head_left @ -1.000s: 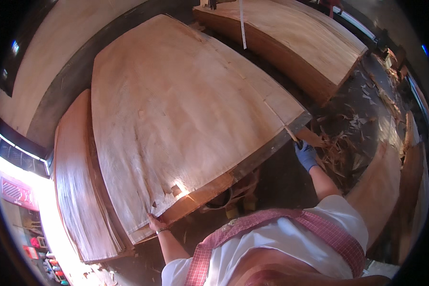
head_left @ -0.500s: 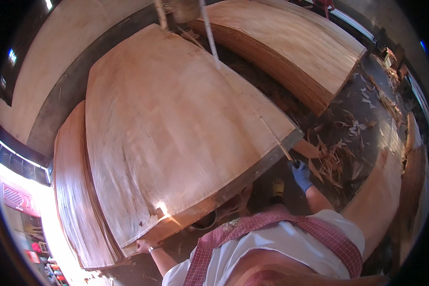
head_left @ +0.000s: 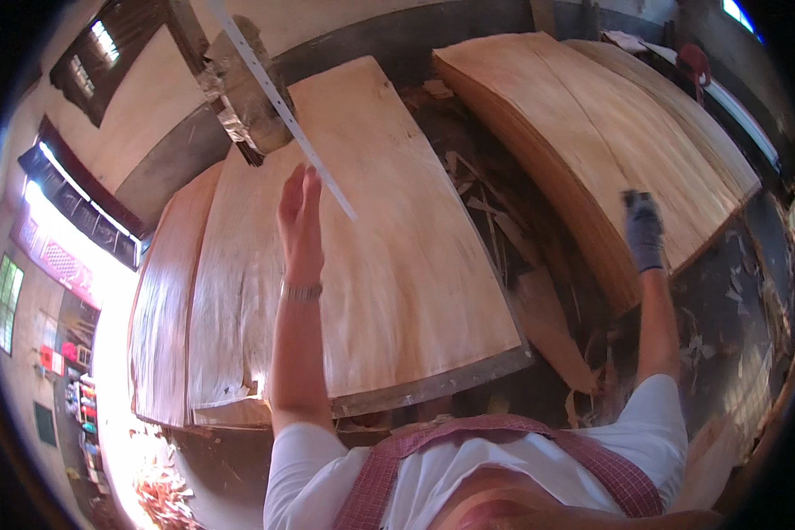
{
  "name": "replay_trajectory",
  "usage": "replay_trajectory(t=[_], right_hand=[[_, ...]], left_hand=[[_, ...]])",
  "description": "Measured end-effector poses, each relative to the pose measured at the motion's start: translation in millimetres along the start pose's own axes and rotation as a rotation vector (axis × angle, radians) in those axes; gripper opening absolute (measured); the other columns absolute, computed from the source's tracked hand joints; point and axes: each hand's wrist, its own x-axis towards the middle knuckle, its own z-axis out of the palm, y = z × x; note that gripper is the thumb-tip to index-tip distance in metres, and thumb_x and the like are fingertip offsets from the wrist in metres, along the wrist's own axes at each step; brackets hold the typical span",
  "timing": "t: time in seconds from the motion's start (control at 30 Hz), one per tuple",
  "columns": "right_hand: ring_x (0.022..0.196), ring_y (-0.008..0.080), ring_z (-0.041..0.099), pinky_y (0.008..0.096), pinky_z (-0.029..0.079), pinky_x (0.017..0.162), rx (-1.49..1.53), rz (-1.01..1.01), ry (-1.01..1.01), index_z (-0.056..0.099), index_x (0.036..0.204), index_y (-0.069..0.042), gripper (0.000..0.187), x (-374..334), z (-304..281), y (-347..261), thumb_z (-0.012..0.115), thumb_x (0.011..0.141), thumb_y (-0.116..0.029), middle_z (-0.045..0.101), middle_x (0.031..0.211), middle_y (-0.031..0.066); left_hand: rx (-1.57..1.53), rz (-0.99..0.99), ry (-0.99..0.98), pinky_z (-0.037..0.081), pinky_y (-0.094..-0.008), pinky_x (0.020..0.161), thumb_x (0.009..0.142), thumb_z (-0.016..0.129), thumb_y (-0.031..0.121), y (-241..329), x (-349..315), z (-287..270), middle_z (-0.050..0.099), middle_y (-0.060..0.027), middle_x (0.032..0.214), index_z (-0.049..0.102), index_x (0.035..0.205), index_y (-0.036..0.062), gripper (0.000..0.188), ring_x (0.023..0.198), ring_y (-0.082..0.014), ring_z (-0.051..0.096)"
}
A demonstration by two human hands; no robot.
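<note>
My bare left hand (head_left: pixel 300 216), with a watch at the wrist, is raised over a large wood veneer sheet (head_left: pixel 397 291). Its fingers are stretched out, near a hanging perforated metal strip (head_left: pixel 283 97); whether they touch it is unclear. My right hand (head_left: pixel 644 231) wears a blue-grey glove. It is lifted in front of the veneer stack (head_left: pixel 592 115) at the right, its fingers curled in. Something dark shows at its fingertips, too blurred to name. The large sheet lies on a stack with a grey front edge.
Another veneer pile (head_left: pixel 172 300) stands at the left. A wrapped bulky object (head_left: pixel 247 88) hangs beside the metal strip. Torn veneer scraps (head_left: pixel 548 327) lie between the stacks, and shavings (head_left: pixel 159 486) lie by the bright doorway at the lower left.
My left hand has let go of the sheet's near left corner and risen over the sheet. My right hand has moved from the near right corner up toward the right stack. The view has shifted.
</note>
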Motion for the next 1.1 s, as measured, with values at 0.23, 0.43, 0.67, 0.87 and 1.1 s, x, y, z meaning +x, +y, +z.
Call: replay_trajectory(t=[0.23, 0.43, 0.67, 0.87, 1.1], right_hand=[[0.09, 0.0351, 0.064, 0.0408, 0.051, 0.075, 1.138, -0.336, 0.036, 0.065, 0.109, -0.004, 0.027, 125, -145, -288, 0.063, 0.094, -0.027, 0.066, 0.098, 0.0171], [0.067, 0.0145, 0.062, 0.0343, 0.05, 0.062, 1.572, -0.46, 0.047, 0.067, 0.099, -0.002, 0.034, 273, -327, -420, 0.068, 0.093, -0.036, 0.065, 0.072, 0.007], [0.06, 0.0123, 0.066, 0.026, 0.049, 0.045, 1.991, -0.281, -0.366, 0.064, 0.107, 0.0, 0.032, 152, -323, -427, 0.06, 0.098, -0.03, 0.067, 0.074, 0.0068], [0.053, 0.0112, 0.058, 0.0259, 0.045, 0.048, 1.977, -0.215, -0.903, 0.065, 0.098, -0.003, 0.021, 15, -277, -400, 0.054, 0.101, -0.021, 0.066, 0.07, 0.0065], [0.065, 0.0099, 0.063, 0.0269, 0.052, 0.059, 1.649, -0.26, -0.274, 0.065, 0.117, -0.008, 0.024, -63, -240, -397, 0.062, 0.095, -0.017, 0.069, 0.08, 0.0048]], left_hand=[[-0.025, -0.171, -0.001, 0.049, -0.0265, 0.083, 0.093, 0.067, 0.013, -33, -49, 35, 0.071, -0.0064, 0.093, 0.069, 0.095, -0.0012, 0.014, 0.088, -0.0128, 0.065], [-0.305, -0.459, -0.212, 0.051, -0.0311, 0.09, 0.093, 0.066, 0.01, -85, -183, 48, 0.072, -0.0101, 0.099, 0.07, 0.103, -0.0012, 0.016, 0.092, -0.0167, 0.068], [0.377, -0.058, -0.396, 0.039, -0.0329, 0.107, 0.095, 0.054, 0.003, -101, -177, -59, 0.048, -0.0123, 0.146, 0.042, 0.145, 0.0026, 0.051, 0.135, -0.0193, 0.046], [-0.329, -0.016, -0.511, 0.044, -0.0421, 0.103, 0.104, 0.043, 0.042, 56, -120, -13, 0.051, -0.0199, 0.14, 0.035, 0.147, 0.0001, 0.06, 0.123, -0.027, 0.056], [-0.61, -0.356, -0.204, 0.052, -0.0376, 0.092, 0.106, 0.042, 0.035, 55, -167, 23, 0.061, -0.0225, 0.127, 0.039, 0.142, 0.0017, 0.05, 0.111, -0.0263, 0.064]])
